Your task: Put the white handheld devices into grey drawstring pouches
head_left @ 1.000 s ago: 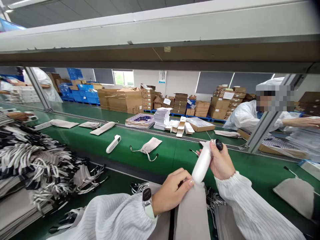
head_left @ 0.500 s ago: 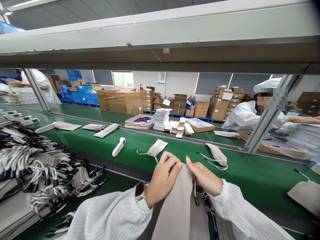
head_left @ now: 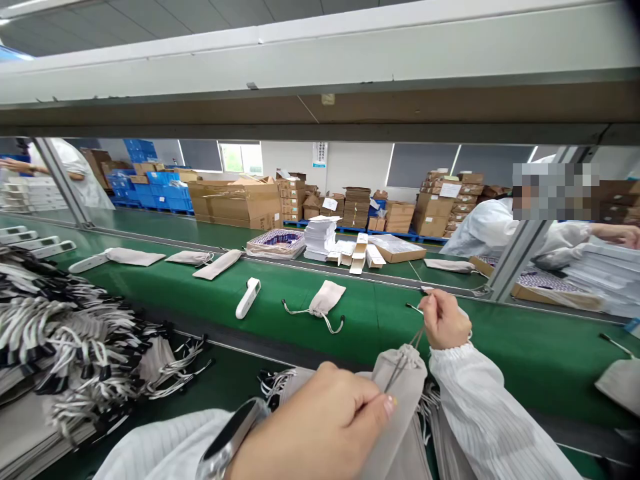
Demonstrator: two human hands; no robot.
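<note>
A light grey drawstring pouch hangs at the front of the bench, its neck gathered. My right hand, up and to the right of it, is closed in a pinch on the drawstring. Nearer to me, my left hand is closed too, pinching the cord's other side low in front of the pouch. What the pouch holds is hidden. More flat grey pouches lie under and beside it. Beyond my hands, a closed pouch and a white handheld device lie on the green belt.
At the left a large pile of pouches shows tangled cords, with several white devices behind. White boxes and a tray stand across the belt. A metal post and overhead shelf frame the view. A co-worker works at right.
My hands have moved apart, the right one up and to the right, the left one down towards me. The pouch's mouth has gone from flat to gathered. Nearby belt items have shifted slightly right.
</note>
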